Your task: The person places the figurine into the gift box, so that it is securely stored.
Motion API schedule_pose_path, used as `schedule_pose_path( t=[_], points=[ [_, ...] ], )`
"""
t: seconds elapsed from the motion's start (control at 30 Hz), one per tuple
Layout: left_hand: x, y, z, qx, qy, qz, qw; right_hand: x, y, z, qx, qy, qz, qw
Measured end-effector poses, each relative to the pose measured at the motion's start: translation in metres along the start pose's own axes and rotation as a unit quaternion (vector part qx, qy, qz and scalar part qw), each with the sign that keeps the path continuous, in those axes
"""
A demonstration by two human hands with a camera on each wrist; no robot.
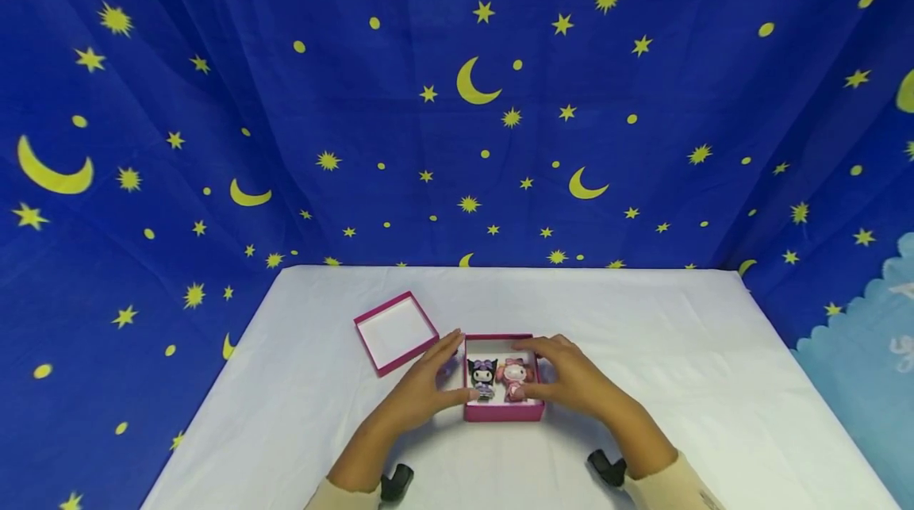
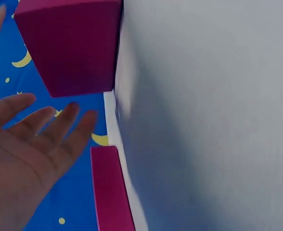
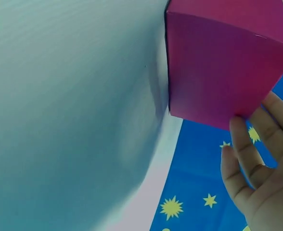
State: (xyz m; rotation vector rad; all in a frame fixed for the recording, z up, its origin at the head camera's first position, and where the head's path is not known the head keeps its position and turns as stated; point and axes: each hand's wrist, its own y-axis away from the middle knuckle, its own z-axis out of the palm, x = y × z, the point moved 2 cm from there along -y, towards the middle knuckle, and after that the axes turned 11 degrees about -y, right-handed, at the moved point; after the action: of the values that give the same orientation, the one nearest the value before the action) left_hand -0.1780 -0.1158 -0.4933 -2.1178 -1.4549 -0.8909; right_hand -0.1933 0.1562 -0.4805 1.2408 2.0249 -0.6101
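A magenta box point(image 1: 503, 412) with a white inside lies open on the white table. Inside it, side by side, are a figurine with a black hood and purple bow point(image 1: 483, 375) and a pink figurine point(image 1: 515, 373). My left hand point(image 1: 421, 391) is at the box's left side, its fingers spread and apart from the wall in the left wrist view; the thumb tip is near the black-hooded figurine. My right hand point(image 1: 571, 375) reaches over the right wall, index finger and thumb spread at the pink figurine, thumb over its lower part. Its other fingers are outside the wall.
A magenta lid point(image 1: 396, 333) with its white inside up lies left of the box, close to my left fingers. Something small and purplish point(image 1: 448, 367) shows partly behind the left hand. A blue curtain point(image 1: 400, 113) with moons and stars stands behind the table.
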Motion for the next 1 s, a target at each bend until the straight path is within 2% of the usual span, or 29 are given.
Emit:
schedule_pose_path(
  t=[0.1,0.23,0.3,0.37,0.47,0.63,0.8,1.0],
  points=[
    [0.0,0.0,-0.008,0.064,0.001,-0.015,0.9979,0.0,0.005,-0.003,0.003,-0.005,-0.025,0.9997],
    [-0.006,0.0,-0.019,0.149,-0.007,-0.04,0.9879,0.002,0.011,-0.005,0.006,-0.005,-0.045,0.999],
    [-0.011,0.001,-0.024,0.177,-0.022,-0.05,0.9826,0.003,0.013,-0.006,0.005,-0.007,-0.047,0.9988],
    [-0.016,0.002,-0.028,0.193,-0.04,-0.055,0.9789,0.005,0.015,-0.007,0.003,-0.012,-0.04,0.9991],
    [-0.022,0.005,-0.032,0.197,-0.059,-0.048,0.9774,0.007,0.017,-0.008,-0.007,-0.018,-0.022,0.9996],
    [-0.031,0.007,-0.037,0.184,-0.073,-0.045,0.9791,0.008,0.019,-0.007,-0.026,-0.03,0.007,0.9992],
    [-0.037,0.007,-0.039,0.169,-0.08,-0.061,0.9805,0.009,0.019,-0.007,-0.029,-0.035,0.007,0.9989],
    [-0.041,0.003,-0.042,0.165,-0.093,-0.068,0.9795,0.01,0.019,-0.006,-0.03,-0.037,0.001,0.9989]
  ],
)
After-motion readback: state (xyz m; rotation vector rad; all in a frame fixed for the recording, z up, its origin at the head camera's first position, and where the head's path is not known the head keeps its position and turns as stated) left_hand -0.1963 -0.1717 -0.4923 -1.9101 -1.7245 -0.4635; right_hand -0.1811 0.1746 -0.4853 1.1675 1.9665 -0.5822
